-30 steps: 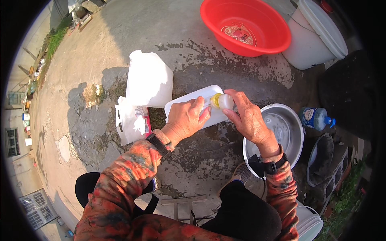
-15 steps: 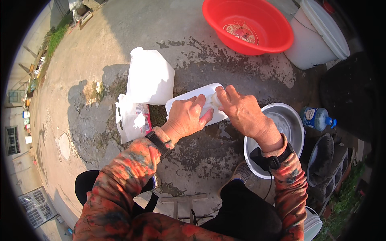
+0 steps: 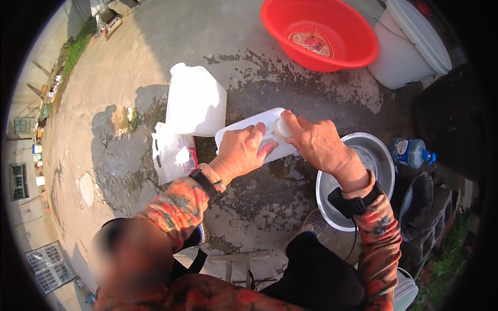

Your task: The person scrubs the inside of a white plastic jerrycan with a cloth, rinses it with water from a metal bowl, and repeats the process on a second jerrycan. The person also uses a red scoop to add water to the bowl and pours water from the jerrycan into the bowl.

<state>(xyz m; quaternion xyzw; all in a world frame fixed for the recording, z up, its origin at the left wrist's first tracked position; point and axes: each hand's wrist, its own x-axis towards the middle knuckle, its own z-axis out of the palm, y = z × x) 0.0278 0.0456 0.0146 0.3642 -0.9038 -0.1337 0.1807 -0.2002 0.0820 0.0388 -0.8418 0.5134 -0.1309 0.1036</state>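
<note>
Head view — white plastic jug [image 3: 244, 129] lies tilted, both hands' fingers [image 3: 257, 129] clamped on it.

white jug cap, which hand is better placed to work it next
Right, probably. The right hand already has its fingers on the cap at the mouth of the tilted white jug, while the left hand grips the jug's body, steadying it.

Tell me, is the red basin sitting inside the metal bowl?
No. The red basin sits apart on the ground, farther away, while the metal bowl is near the right hand.
</note>
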